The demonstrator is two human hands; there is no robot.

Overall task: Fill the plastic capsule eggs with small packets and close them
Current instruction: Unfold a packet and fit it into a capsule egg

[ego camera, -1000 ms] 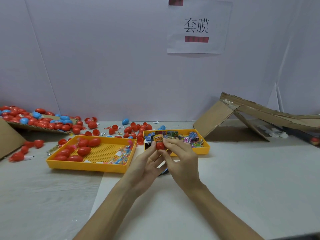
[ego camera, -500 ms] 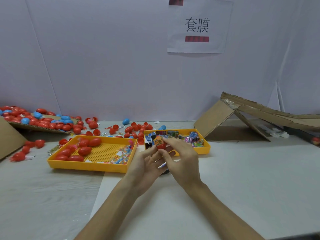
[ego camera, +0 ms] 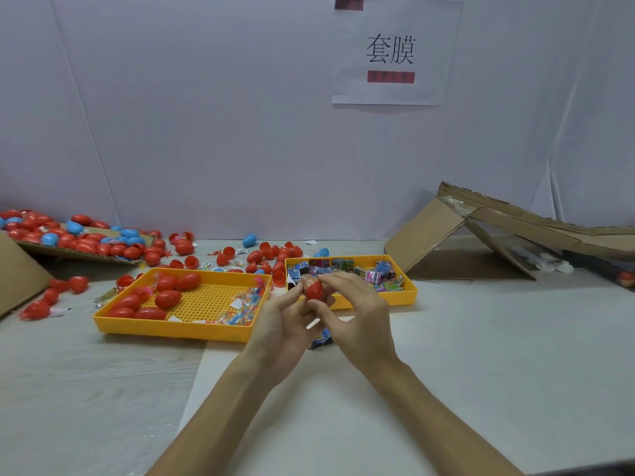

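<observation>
One pale flat surface (ego camera: 481,355), the work area. One white paper wall sign (ego camera: 391,51), twelve o'clock, reads "套膜"; its red bars are illegible. One large yellow perforated plastic tray (ego camera: 171,329), ten o'clock of the hands, collects closed red eggs (ego camera: 168,298), likely finished stock. One smaller yellow plastic tray (ego camera: 378,302), one o'clock, keeps printed packets (ego camera: 374,274) within reach; print unreadable. Raised at centre, left hand (ego camera: 281,334) and right hand (ego camera: 357,321), fingers pinching one red plastic capsule egg half (ego camera: 313,291); a small orange packet (ego camera: 307,280) protrudes, apparently mid-stuffing.

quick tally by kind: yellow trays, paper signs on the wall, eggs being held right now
yellow plastic trays: 2
white paper sign on the wall: 1
red plastic capsule egg, pinched between left hand and right hand: 1
total: 4
</observation>
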